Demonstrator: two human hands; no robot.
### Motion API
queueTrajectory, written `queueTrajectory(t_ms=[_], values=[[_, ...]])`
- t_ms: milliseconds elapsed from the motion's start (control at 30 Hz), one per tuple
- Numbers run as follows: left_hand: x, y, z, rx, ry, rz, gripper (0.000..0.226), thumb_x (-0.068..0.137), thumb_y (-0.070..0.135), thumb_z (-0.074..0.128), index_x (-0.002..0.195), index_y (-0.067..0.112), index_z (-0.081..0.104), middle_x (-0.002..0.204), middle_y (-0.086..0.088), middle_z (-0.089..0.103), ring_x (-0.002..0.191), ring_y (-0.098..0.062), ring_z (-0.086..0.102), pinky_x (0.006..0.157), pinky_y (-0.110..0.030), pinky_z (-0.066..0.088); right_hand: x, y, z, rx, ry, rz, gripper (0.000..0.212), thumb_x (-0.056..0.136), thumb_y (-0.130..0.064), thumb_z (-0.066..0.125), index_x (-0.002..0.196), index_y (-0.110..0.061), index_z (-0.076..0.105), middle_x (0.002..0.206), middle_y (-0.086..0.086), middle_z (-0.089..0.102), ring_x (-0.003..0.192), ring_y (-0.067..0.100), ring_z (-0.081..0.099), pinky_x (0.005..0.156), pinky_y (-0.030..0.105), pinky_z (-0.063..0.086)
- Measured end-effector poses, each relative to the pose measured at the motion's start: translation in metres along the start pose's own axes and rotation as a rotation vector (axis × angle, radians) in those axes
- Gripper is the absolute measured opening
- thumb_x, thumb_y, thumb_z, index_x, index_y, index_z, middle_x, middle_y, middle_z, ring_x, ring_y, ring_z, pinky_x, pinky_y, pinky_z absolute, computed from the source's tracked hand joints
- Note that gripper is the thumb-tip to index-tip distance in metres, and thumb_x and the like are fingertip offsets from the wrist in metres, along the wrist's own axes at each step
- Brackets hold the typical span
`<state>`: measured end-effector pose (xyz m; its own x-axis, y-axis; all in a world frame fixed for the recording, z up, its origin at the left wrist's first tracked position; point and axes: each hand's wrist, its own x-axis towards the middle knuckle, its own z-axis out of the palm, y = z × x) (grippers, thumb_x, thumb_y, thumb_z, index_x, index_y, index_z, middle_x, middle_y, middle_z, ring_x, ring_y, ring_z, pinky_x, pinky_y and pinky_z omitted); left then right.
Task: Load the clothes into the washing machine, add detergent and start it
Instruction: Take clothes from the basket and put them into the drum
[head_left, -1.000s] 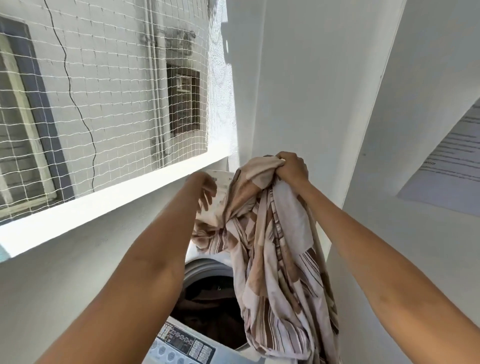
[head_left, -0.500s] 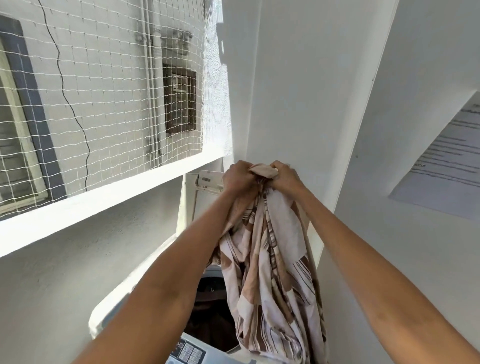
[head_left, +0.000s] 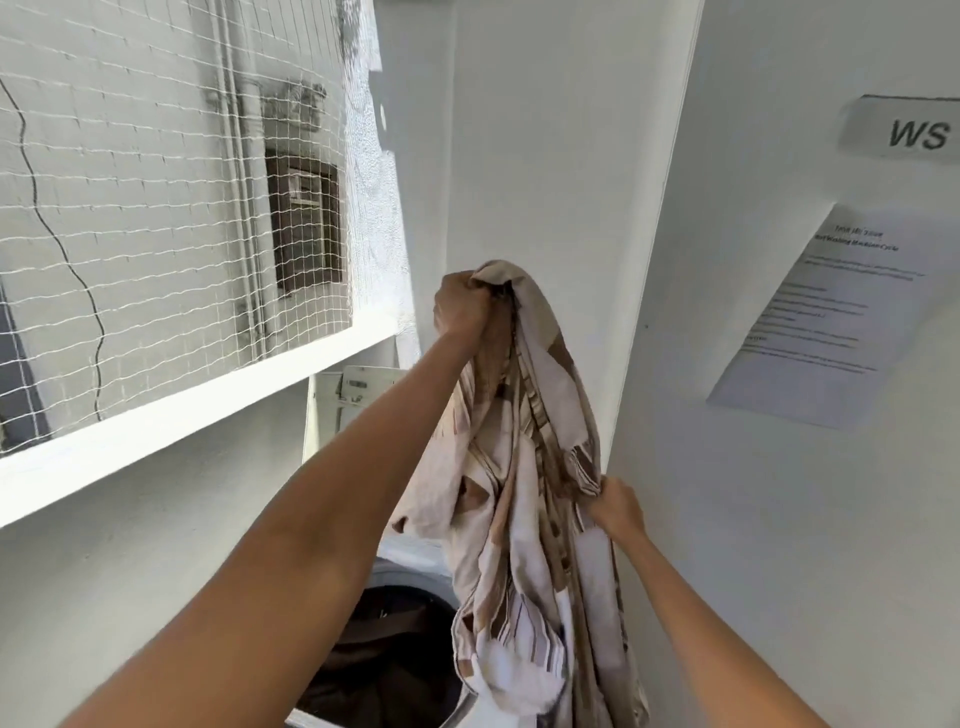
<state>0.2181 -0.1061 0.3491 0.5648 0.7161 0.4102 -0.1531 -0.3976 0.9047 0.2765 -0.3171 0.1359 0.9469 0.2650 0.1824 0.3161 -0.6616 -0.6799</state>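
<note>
A large beige and brown patterned cloth (head_left: 524, 499) hangs in the air above the top-loading washing machine (head_left: 415, 566). My left hand (head_left: 462, 306) grips its top end, held high near the wall. My right hand (head_left: 615, 506) pinches a fold of the cloth lower down on its right side. The machine's drum opening (head_left: 384, 654) is dark, with dark clothes inside. Its lid (head_left: 353, 395) stands raised behind the cloth. The cloth's lower end hangs at the drum's right rim.
A white ledge (head_left: 182, 421) with a netted window (head_left: 171, 197) above it runs along the left. White walls close in at the back and right, where a printed notice (head_left: 826, 317) and a "WS" label (head_left: 904, 132) hang.
My left hand took over the cloth's top and lifted it higher. My right hand let go of the top and dropped to grip the cloth lower on its right side.
</note>
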Motion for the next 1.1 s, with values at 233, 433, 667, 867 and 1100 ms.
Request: queueTrajectory(t_ms=[233,433,667,867,1100], values=[[0.041,-0.037,-0.063,0.154,0.122,-0.140,0.025,0.083,0.024,0.059,0.095,0.004,0.067,0.095,-0.017,0.070,0.088,-0.032,0.067,0.066,-0.033,0.048,0.037,-0.110,-0.061,0.189,0.160,-0.094,0.014,0.083,-0.006,0.057,0.071,-0.002,0.065,0.079,0.021,0.066,0.082,0.026,0.062,0.061,0.031,0.035],[0.044,-0.056,-0.088,0.269,0.106,-0.170,0.030,0.085,0.026,0.060,0.097,0.001,0.069,0.100,-0.020,0.070,0.092,-0.035,0.066,0.067,-0.033,0.047,0.049,-0.232,-0.072,0.497,0.131,-0.176,0.032,0.085,-0.002,0.046,0.055,-0.014,0.046,0.061,0.000,0.049,0.059,0.013,0.046,0.045,0.022,0.038],[0.041,-0.045,-0.103,0.267,0.079,-0.065,0.028,0.080,0.024,0.064,0.090,-0.002,0.069,0.092,-0.021,0.070,0.090,-0.035,0.066,0.062,-0.034,0.044,0.054,-0.308,-0.075,0.589,0.116,-0.253,0.027,0.088,-0.007,0.046,0.061,-0.013,0.050,0.068,0.001,0.053,0.069,0.017,0.054,0.056,0.026,0.043],[0.025,-0.029,-0.101,-0.079,-0.133,-0.008,0.031,0.081,0.020,0.058,0.111,0.012,0.053,0.088,-0.011,0.061,0.069,-0.019,0.055,0.057,-0.027,0.042,0.047,-0.307,-0.066,0.517,0.060,-0.261,0.020,0.084,-0.006,0.048,0.065,-0.012,0.052,0.069,0.002,0.055,0.074,0.021,0.055,0.060,0.028,0.043],[0.004,-0.040,-0.080,-0.157,-0.377,-0.030,0.036,0.082,0.032,0.072,0.111,0.015,0.058,0.098,-0.004,0.066,0.090,-0.021,0.066,0.071,-0.031,0.057,0.034,-0.289,-0.070,0.608,-0.320,-0.335,0.038,0.075,0.011,0.039,0.103,0.004,0.063,0.079,0.012,0.057,0.076,0.022,0.058,0.079,0.035,0.055]])
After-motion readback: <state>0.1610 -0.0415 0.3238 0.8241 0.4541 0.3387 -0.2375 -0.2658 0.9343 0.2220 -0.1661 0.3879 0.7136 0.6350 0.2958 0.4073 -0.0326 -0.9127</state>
